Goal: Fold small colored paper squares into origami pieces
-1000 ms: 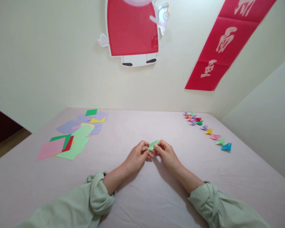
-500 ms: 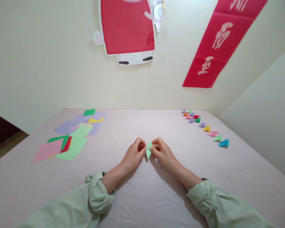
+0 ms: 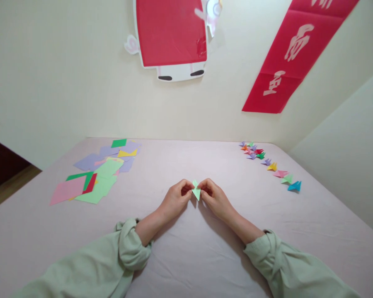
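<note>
A small piece of light green folded paper [image 3: 196, 193] is held up between my two hands, a little above the cloth-covered table. Thumb and fingers of my left hand [image 3: 178, 195] pinch its left edge. My right hand [image 3: 215, 196] pinches the right edge in the same way. The paper has a pointed lower end and a narrow tip at the top. My fingertips hide parts of its sides.
To the left lie loose sheets: a pink sheet [image 3: 67, 190], light green sheets [image 3: 104, 182], purple sheets [image 3: 88, 162] and a dark green one [image 3: 118, 143]. A row of several small folded paper figures, including a blue one [image 3: 294, 186], runs along the right. Behind the table [image 3: 174, 153] rises a wall.
The green paper has changed from a plain diamond held aslant to a shape with a narrow top and pointed bottom. Both hands keep their pinch; the view has shifted slightly.
</note>
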Action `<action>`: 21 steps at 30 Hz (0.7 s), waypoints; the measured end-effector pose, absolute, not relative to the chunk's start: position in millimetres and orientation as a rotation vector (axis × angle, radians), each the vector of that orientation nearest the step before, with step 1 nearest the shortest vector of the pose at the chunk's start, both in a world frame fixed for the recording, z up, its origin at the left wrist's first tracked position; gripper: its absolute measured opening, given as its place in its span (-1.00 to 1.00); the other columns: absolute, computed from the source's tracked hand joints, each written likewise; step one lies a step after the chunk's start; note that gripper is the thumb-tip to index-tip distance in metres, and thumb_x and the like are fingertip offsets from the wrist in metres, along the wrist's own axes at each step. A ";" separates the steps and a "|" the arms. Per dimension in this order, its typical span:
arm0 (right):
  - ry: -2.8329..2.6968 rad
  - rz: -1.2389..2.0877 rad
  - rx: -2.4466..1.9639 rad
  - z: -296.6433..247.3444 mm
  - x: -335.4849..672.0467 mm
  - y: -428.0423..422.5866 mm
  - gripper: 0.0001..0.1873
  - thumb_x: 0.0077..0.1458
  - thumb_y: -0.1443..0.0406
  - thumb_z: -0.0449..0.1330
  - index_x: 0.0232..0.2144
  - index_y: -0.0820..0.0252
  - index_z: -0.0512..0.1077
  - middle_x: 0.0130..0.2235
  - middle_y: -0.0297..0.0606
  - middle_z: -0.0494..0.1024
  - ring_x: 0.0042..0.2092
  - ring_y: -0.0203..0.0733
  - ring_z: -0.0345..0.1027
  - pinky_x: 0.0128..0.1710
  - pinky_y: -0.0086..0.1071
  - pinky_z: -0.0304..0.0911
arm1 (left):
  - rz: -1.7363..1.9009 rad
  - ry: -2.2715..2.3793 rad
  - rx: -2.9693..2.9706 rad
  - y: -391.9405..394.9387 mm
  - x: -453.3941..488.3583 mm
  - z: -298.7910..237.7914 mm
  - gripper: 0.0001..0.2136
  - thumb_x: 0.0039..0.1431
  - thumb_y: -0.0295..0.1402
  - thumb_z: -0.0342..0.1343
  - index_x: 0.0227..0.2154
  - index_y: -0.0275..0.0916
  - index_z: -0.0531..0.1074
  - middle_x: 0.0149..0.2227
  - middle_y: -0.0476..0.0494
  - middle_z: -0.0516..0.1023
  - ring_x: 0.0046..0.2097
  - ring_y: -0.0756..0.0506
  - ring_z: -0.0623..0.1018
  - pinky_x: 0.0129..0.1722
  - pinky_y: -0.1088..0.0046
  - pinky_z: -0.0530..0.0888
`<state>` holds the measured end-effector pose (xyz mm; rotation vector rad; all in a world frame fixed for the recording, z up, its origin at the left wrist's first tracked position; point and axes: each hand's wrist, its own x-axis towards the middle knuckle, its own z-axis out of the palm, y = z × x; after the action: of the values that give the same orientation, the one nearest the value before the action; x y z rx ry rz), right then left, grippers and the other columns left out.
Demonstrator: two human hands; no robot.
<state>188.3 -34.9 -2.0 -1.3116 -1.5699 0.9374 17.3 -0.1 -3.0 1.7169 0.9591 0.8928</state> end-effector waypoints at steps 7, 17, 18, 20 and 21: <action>-1.812 0.676 -1.486 0.5 190.8 -39.0 -0.84 0.03 0.44 0.03 -0.34 0.15 0.35 -0.44 -0.40 0.39 -0.40 -0.28 0.24 -0.36 -0.42 0.12 | 0.768 1.055 2.202 -2.8 13.0 -1.6 -0.91 0.10 -0.51 0.00 -0.37 -0.21 0.36 -0.35 -0.03 0.48 -0.28 -0.06 0.45 -0.24 0.41 0.37; -2.067 0.477 -1.534 0.1 195.2 -38.3 -0.79 0.06 0.52 0.06 -0.34 0.16 0.39 -0.33 -0.33 0.37 -0.33 -0.29 0.24 -0.31 -0.45 0.12 | 0.571 1.116 2.514 -2.3 13.1 1.7 -0.92 0.18 -0.49 0.00 -0.35 -0.22 0.37 -0.29 -0.11 0.44 -0.18 -0.12 0.43 -0.15 0.35 0.37; -2.073 0.485 -1.529 0.5 196.1 -38.2 -0.79 0.06 0.52 0.06 -0.33 0.16 0.39 -0.33 -0.33 0.37 -0.33 -0.30 0.24 -0.32 -0.45 0.12 | 0.558 1.119 2.519 -2.6 13.2 2.5 -0.93 0.19 -0.48 0.01 -0.35 -0.22 0.37 -0.28 -0.11 0.44 -0.18 -0.12 0.43 -0.15 0.35 0.37; -2.080 0.510 -1.526 1.5 198.0 -37.7 -0.78 0.06 0.52 0.07 -0.31 0.16 0.40 -0.32 -0.33 0.37 -0.34 -0.30 0.24 -0.32 -0.46 0.12 | 0.543 1.124 2.527 -3.2 13.4 3.8 -0.95 0.20 -0.45 0.03 -0.35 -0.22 0.38 -0.28 -0.11 0.44 -0.18 -0.12 0.43 -0.15 0.35 0.37; -2.083 0.527 -1.526 2.0 198.9 -37.3 -0.77 0.06 0.52 0.08 -0.31 0.15 0.41 -0.32 -0.33 0.38 -0.33 -0.30 0.25 -0.32 -0.46 0.12 | 0.541 1.128 2.530 -3.4 13.4 4.2 -0.95 0.20 -0.43 0.04 -0.35 -0.22 0.38 -0.28 -0.11 0.44 -0.18 -0.12 0.43 -0.15 0.35 0.37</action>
<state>198.9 -37.3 2.0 -1.5255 -2.0833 0.5266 13.4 -3.4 4.2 2.5300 1.1278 0.5408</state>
